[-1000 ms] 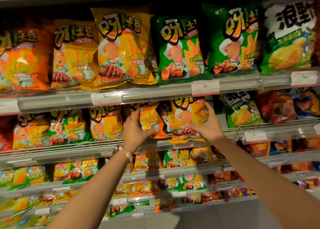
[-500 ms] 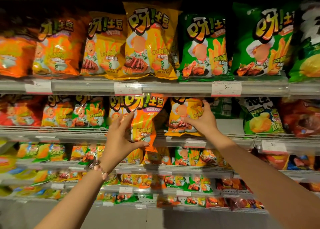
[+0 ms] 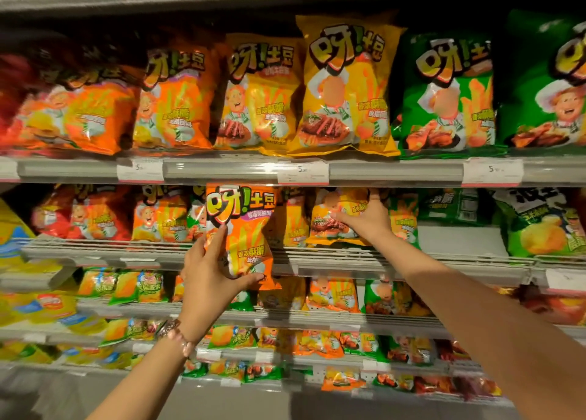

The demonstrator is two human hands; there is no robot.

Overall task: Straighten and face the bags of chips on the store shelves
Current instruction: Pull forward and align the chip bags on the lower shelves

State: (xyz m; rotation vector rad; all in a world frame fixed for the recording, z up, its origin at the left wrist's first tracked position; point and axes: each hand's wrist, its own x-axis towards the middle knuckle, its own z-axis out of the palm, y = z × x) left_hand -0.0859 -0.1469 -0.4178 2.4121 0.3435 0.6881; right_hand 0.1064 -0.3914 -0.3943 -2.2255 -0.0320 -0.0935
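Left hand (image 3: 209,270) grip around orange bag (image 3: 244,229) off shelf edge (image 3: 317,258); right hand (image 3: 367,218) flat-fingered on yellow bag (image 3: 333,216).

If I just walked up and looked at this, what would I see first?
Probably the orange chip bag in the middle, pulled out in front of the second shelf and gripped by the left hand. Next, the right hand pressing on a yellow chip bag on that same shelf, just right of it. Above them, a tall yellow bag stands out on the top shelf, beside green bags.
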